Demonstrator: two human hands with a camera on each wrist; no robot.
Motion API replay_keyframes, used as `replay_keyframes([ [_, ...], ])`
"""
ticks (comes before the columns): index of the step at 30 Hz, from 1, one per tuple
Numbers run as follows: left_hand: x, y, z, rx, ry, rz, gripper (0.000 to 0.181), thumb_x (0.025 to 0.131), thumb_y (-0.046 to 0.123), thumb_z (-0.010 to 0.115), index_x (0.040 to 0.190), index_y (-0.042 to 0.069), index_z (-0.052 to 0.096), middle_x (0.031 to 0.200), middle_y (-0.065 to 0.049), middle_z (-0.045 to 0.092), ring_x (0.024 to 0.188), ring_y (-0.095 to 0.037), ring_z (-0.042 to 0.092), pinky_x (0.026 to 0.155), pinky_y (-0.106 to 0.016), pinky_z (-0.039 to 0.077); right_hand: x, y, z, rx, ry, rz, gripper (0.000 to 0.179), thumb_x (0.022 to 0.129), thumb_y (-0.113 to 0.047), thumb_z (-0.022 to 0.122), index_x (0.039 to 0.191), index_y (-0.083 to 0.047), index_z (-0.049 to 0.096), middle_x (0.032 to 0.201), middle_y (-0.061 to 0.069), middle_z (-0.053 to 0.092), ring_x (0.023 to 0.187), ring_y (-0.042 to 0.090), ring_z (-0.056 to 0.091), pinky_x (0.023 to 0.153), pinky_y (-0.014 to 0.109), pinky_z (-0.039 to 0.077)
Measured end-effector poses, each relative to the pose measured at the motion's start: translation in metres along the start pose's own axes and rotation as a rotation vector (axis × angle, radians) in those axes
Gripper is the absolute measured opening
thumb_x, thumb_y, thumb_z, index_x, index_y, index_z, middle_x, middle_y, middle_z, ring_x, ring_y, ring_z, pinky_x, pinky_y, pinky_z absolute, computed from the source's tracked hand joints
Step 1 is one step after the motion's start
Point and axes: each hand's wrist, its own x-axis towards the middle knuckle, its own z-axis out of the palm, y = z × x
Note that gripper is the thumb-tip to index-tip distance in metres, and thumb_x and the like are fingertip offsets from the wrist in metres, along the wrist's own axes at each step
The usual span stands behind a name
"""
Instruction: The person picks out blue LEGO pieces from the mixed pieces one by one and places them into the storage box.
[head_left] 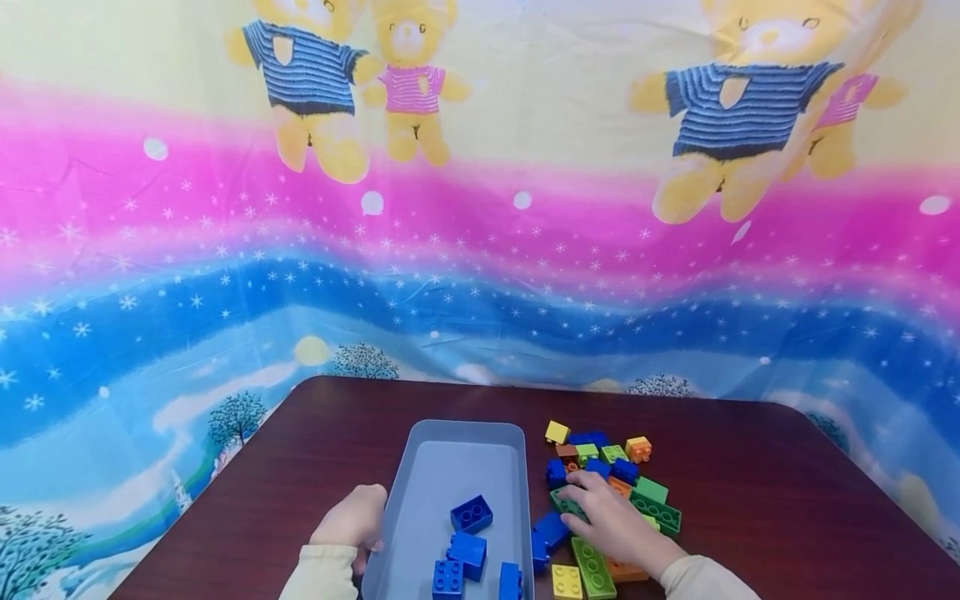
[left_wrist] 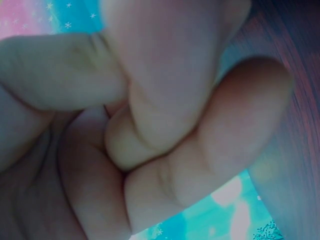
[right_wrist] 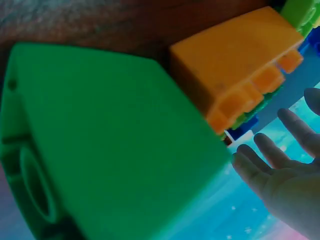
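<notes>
A grey tray with several blue bricks in it stands at the table's front middle. Against its left side, in the head view, is my left hand. The left wrist view has its fingers curled in with no object among them. My right hand reaches over the pile of toy building bricks right of the tray, fingers spread and relaxed. Close to the right wrist camera are a large green brick and an orange brick; no brick is pinched in that hand.
Loose bricks spread along the tray's right side, among them a yellow brick at the back and a lime brick in front. Behind the dark wooden table hangs a printed curtain with bears and snowflakes.
</notes>
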Motion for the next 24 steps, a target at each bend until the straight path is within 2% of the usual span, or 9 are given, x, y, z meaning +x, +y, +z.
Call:
replay_keyframes([
  [4, 0.0, 0.0, -0.001, 0.004, -0.005, 0.002, 0.025, 0.062, -0.019, 0.058, 0.061, 0.001, 0.043, 0.042, -0.01, 0.045, 0.028, -0.02, 0.05, 0.035, -0.027, 0.043, 0.003, 0.005, 0.002, 0.018, 0.024, 0.06, 0.016, 0.083, -0.015, 0.062, 0.098, -0.009, 0.063, 0.11, 0.013, 0.051, 0.1, 0.029, 0.049, 0.071, 0.04, 0.047],
  [11, 0.001, 0.0, 0.0, 0.018, -0.008, -0.004, 0.026, 0.062, -0.019, 0.061, 0.061, 0.001, 0.044, 0.038, -0.009, 0.044, 0.028, -0.02, 0.05, 0.035, -0.027, 0.043, 0.007, 0.014, 0.001, -0.111, 0.167, 0.147, 0.016, 0.076, -0.013, 0.068, 0.091, -0.006, 0.065, 0.101, 0.01, 0.055, 0.095, 0.027, 0.052, 0.073, 0.04, 0.047],
  [15, 0.002, 0.0, 0.001, 0.014, -0.005, -0.002, 0.026, 0.062, -0.018, 0.061, 0.06, 0.001, 0.044, 0.035, -0.008, 0.043, 0.028, -0.02, 0.05, 0.035, -0.027, 0.043, 0.009, 0.021, -0.001, -0.126, 0.177, 0.185, 0.018, 0.076, -0.012, 0.069, 0.092, -0.004, 0.065, 0.102, 0.012, 0.055, 0.097, 0.03, 0.052, 0.076, 0.043, 0.046],
  [24, 0.001, 0.001, 0.001, -0.001, 0.016, 0.001, 0.027, 0.06, -0.017, 0.064, 0.06, 0.0, 0.044, 0.033, -0.008, 0.043, 0.027, -0.02, 0.049, 0.038, -0.028, 0.045, 0.014, 0.037, -0.002, -0.187, 0.189, 0.185, 0.021, 0.076, -0.013, 0.069, 0.094, -0.004, 0.064, 0.101, 0.014, 0.055, 0.094, 0.029, 0.053, 0.073, 0.04, 0.048],
])
